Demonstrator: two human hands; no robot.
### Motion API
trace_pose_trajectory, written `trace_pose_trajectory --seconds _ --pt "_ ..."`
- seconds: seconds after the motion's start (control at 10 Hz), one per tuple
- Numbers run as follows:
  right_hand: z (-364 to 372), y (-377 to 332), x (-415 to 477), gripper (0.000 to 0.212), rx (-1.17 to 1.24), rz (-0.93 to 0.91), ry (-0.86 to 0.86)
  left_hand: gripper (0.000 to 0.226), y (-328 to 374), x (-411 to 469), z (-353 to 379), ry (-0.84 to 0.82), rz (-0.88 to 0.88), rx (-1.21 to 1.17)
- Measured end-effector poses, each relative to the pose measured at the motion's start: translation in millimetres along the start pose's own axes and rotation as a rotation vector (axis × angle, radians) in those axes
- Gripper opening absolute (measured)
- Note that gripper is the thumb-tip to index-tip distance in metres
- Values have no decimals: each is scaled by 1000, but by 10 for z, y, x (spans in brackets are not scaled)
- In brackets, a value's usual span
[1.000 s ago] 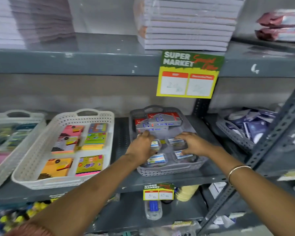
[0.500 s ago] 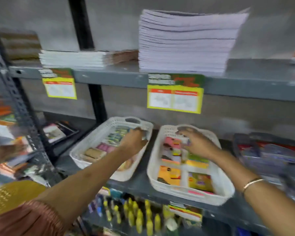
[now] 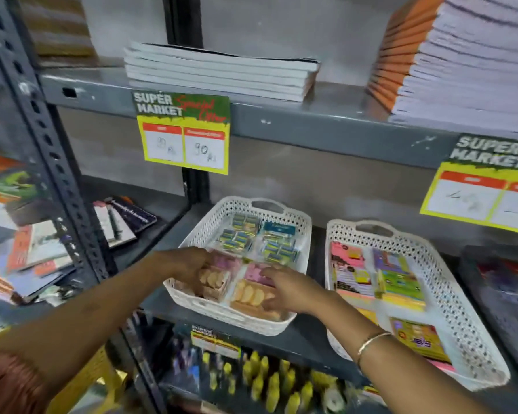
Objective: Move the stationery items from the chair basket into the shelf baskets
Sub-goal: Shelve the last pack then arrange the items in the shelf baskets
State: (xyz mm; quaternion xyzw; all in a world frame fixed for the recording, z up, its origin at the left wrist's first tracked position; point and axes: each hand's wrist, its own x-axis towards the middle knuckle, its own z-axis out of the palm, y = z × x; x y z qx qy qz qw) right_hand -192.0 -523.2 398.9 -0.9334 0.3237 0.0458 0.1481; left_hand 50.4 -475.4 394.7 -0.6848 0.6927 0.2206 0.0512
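A white shelf basket (image 3: 231, 316) stands on the middle grey shelf, filled with small clear packets: green-and-blue ones (image 3: 243, 234) at the back, pink and orange ones at the front. My left hand (image 3: 186, 264) reaches into its front left corner, fingers curled over a packet of orange round pieces (image 3: 214, 282) that sits tilted. My right hand (image 3: 293, 291) lies over the front right, fingers spread and touching a second orange packet (image 3: 247, 294) and a pink one (image 3: 253, 271). The chair basket is not in view.
A second white basket (image 3: 464, 321) with colourful sticky-note packs stands to the right, and a dark basket (image 3: 497, 288) beyond it. Notebook stacks (image 3: 222, 70) fill the shelf above. Yellow price tags (image 3: 186, 132) hang from its edge. A perforated upright (image 3: 42, 144) stands left. Yellow bottles (image 3: 269, 380) line the shelf below.
The view has swung left from the grey basket past the sticky-note basket. Both hands moved left with it and now rest inside the leftmost white basket.
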Motion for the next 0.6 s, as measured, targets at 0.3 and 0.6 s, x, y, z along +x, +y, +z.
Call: trace_pose_trajectory --seconds 0.3,0.6 --pt "146 -88 27 58 -111 -11 -78 64 -155 57 131 37 36 151" --pt "42 -159 -69 66 -100 25 -61 79 -93 -30 73 78 18 127"
